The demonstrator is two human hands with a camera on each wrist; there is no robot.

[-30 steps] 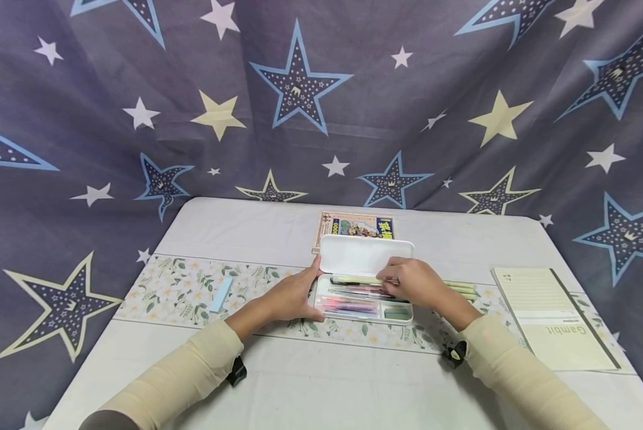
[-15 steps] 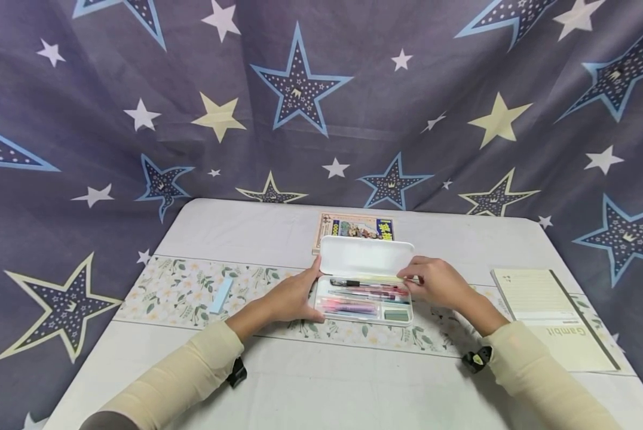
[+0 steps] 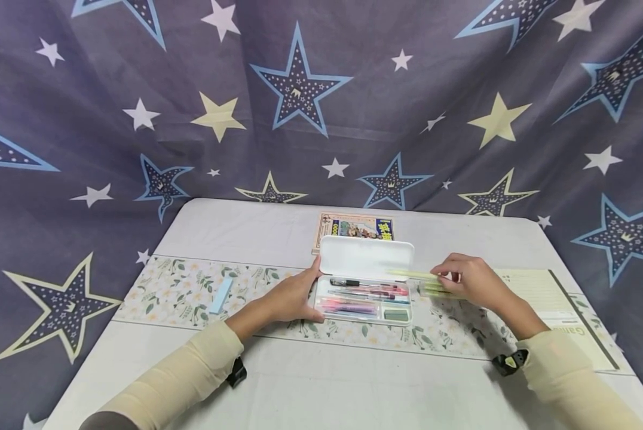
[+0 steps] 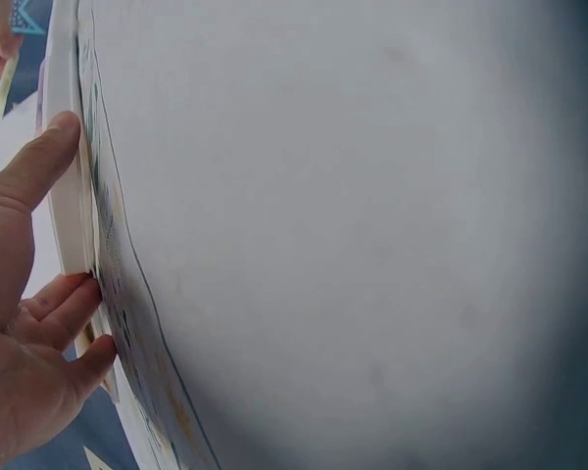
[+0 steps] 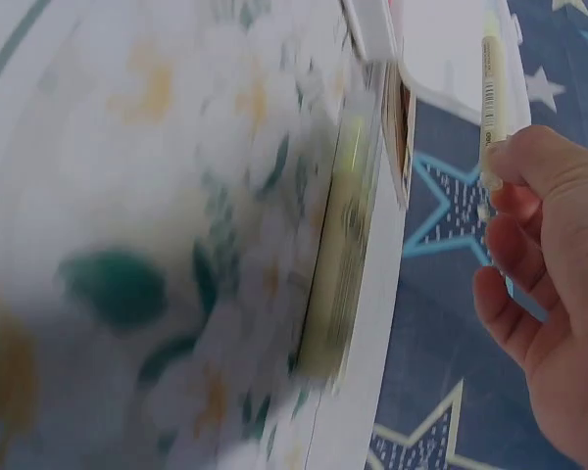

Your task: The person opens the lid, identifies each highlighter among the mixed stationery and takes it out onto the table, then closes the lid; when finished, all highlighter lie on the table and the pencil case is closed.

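1 pen (image 5: 489,93) in R hand (image 3: 472,283) pinch

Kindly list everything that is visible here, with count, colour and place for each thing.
table: one, white, below everything
floral band: one, white and green, across table
pencil case: one, white, open, mid-table
inner pens: several, black and red among them, case's rear part
slim sticks: several, pink and purple, case's front left
block: one, grey-green, case's front right
held pen: one, pale yellow, lifted above table
loose pens: count unclear, yellow-green, right of case
book: one, peach cover, behind case
strip: one, light blue, left of case
notepad: one, cream, table's right
curtain: one, grey-purple with stars, behind table
wrist devices: two, black, at wrists
sleeves: two, beige, forearms
left hand: one, bare, at case's left end
right hand: one, bare, pinching held pen
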